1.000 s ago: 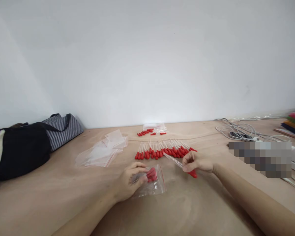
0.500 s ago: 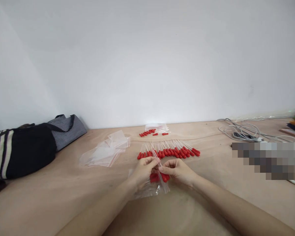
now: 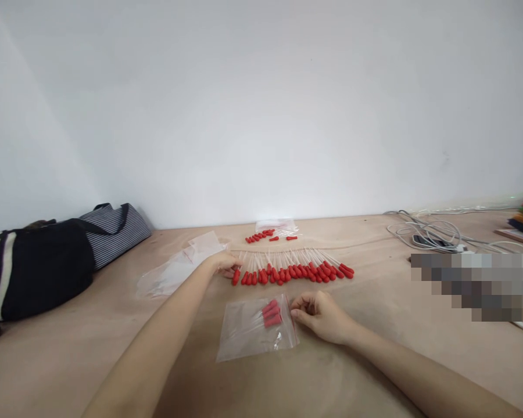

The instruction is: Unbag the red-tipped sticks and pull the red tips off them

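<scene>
My left hand (image 3: 227, 263) is at the left end of a row of pipette droppers (image 3: 298, 271) with red rubber bulbs and thin clear stems. Its fingertips close on the stem of the leftmost dropper (image 3: 236, 277). Nearer to me, a clear zip bag (image 3: 239, 331) lies flat with a few droppers inside, their red bulbs (image 3: 272, 314) toward its red-lined opening on the right. My right hand (image 3: 320, 316) has curled fingers pinching the edge of that opening.
More flat zip bags (image 3: 169, 273) lie in a loose pile on the left. Behind the row are loose red bulbs (image 3: 257, 236) and a bag of clear stems (image 3: 279, 225). A dark bag (image 3: 47, 267) stands far left; white cables (image 3: 412, 229) lie on the right.
My hands have parted. The left went from the zip bag up and left to the row's end; the right stayed near the opening. The zip bag now lies flat with the droppers inside.
</scene>
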